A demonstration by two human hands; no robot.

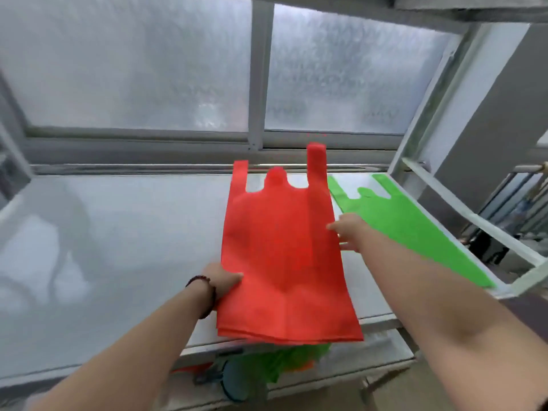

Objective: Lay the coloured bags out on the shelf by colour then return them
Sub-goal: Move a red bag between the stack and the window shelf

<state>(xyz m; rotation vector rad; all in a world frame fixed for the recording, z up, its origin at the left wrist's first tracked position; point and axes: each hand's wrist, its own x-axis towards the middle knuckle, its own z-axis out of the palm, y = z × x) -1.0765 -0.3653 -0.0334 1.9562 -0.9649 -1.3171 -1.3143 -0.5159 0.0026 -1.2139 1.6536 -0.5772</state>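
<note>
Frosted window panes are backing the pale shelf where I am laying out bags. My left hand is pinching the near-left edge of the red bag, fingers mostly hidden beneath it, and my right hand is pinching its right edge, thumb on top, seemingly to spread it flat. It is lying mid-shelf, its bottom overhanging the near edge, just beside the green bag at the right, keeping colours apart.
</note>
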